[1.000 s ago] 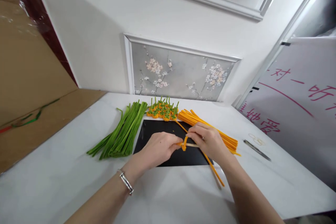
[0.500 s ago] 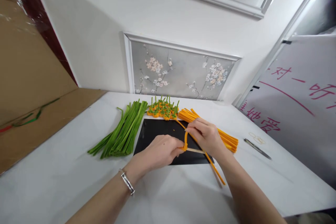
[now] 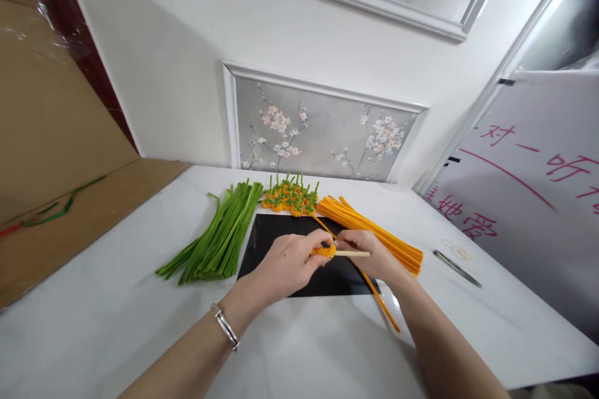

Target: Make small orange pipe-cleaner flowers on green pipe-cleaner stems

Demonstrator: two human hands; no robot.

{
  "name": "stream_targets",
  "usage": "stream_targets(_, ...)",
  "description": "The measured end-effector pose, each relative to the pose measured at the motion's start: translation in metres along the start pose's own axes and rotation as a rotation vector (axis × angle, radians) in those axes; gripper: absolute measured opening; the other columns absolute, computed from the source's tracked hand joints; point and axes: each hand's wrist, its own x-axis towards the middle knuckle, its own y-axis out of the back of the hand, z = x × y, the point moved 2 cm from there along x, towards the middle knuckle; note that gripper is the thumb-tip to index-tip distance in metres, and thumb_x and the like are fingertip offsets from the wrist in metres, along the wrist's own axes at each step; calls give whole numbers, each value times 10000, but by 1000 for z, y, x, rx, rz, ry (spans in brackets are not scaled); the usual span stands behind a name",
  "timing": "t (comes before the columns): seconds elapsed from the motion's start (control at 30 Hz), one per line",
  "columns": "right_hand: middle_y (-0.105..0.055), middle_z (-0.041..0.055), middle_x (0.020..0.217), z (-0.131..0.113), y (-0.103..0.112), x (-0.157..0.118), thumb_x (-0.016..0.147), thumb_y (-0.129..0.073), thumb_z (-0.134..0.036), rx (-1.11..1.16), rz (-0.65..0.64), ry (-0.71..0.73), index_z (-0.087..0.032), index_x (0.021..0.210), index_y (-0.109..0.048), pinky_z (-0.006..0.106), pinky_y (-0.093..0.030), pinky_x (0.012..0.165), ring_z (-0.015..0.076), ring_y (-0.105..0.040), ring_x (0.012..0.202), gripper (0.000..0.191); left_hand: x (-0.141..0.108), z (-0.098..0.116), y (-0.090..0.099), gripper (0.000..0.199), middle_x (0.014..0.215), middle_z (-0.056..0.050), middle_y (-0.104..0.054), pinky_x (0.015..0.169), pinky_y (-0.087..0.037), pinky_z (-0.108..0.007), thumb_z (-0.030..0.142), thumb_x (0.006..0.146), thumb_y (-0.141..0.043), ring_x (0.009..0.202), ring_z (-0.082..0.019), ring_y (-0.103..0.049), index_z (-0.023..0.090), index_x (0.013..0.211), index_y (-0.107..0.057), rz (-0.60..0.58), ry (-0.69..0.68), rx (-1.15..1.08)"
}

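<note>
An orange fuzzy coil (image 3: 326, 251) is wrapped round a pale wooden stick (image 3: 353, 254), whose bare end points right. My left hand (image 3: 291, 262) pinches the coil and stick above a black mat (image 3: 271, 234). Close against it, my right hand (image 3: 369, 252) has its fingers pressed together behind the coil; what they hold is hidden. One loose orange stem (image 3: 386, 310) runs beneath my right hand and past the mat's front edge.
Green stems (image 3: 222, 237) lie left of the mat. Small orange-and-green pieces (image 3: 292, 194) stand behind it, and an orange bundle (image 3: 374, 230) lies to its right. Tweezers (image 3: 456, 268) and thin bands (image 3: 456, 249) rest farther right. Cardboard (image 3: 56, 199) borders the left.
My right hand has come down beside my left hand. The orange end that stood up between them no longer shows upright, and the stick is turned more level and raised slightly.
</note>
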Motion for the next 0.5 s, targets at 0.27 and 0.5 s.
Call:
stream_targets(0.27,-476,-44,556,-25,-2,-13,935,-415,-252,27,-272,4,-182,641,-528,208,-329,513,86,-413,522,323,3,-3,1,190,780,45,-650,628,-334,-220,170,904,-470,691,-124,-570,257,938,-636,43,12,1)
stream_targets(0.5,-496,-55,600,-29,0,-16,920,-486,-303,11,-271,-31,-201,975,-647,204,-302,499,85,-379,529,198,2,-9,3,196,736,41,-610,598,-330,-217,230,936,-424,639,-123,-525,240,901,-617,83,91,-35)
